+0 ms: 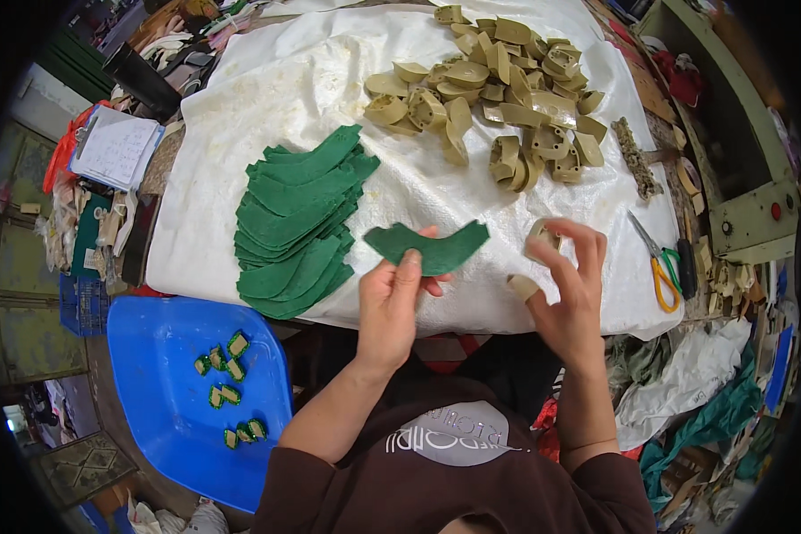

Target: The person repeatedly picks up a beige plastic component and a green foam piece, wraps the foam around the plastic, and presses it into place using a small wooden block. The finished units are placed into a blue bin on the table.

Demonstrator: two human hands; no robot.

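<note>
My left hand [395, 303] pinches a curved green leather-like piece [454, 254], thumb on top, held over the front of the white-covered table. To its left lies a fanned stack of the same green pieces [298, 218]. My right hand [565, 289] has its fingers bent and apart, with a tan wrap on the thumb. A single beige plastic shoe heel [543, 238] is at its index finger, partly hidden; the thumb stands clear of it. A heap of beige shoe heels [507, 80] spreads across the far right of the table.
A blue basin [142, 356] at lower left holds several green-covered heels [231, 369]. Orange-handled scissors [659, 267] lie at the right edge, near a green machine [756, 214]. A clipboard with paper [116, 147] and a black cylinder [141, 80] are at far left.
</note>
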